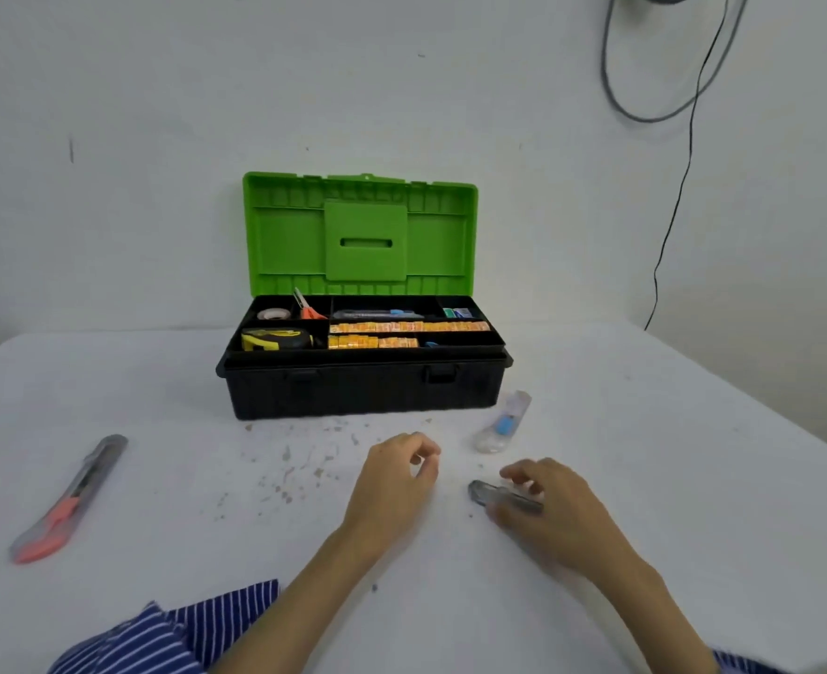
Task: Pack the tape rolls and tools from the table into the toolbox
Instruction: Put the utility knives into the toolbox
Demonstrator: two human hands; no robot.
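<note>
Two hands: both are over the white table (693, 430), nearer the viewer than the toolbox (363, 386)
Right hand (555, 510): fingers curl round a dark grey utility knife (492, 496); its rounded end pokes out toward the left hand, the rest is hidden under the fingers; blurred
Left hand (394, 484): fingers loosely curled, holding nothing, just left of the grey knife's free end
Toolbox: beyond both hands, black base, green lid (360, 235) standing open against the wall
Tray contents: tape roll (273, 313) and orange-handled scissors (307, 306) in the far-left compartments, yellow tape measure (275, 339) in the near-left one, a long dark knife with a blue slider (377, 314) at the far middle, rows of small orange packs (409, 327) across the middle
Clear knife with blue slider (504, 423): lies on the table just beyond the right hand, near the toolbox's right front corner
Red and grey utility knife (68, 498): lies well to the left of the left hand, angled away
Sleeve: blue and white stripes (197, 625) near the left forearm
</note>
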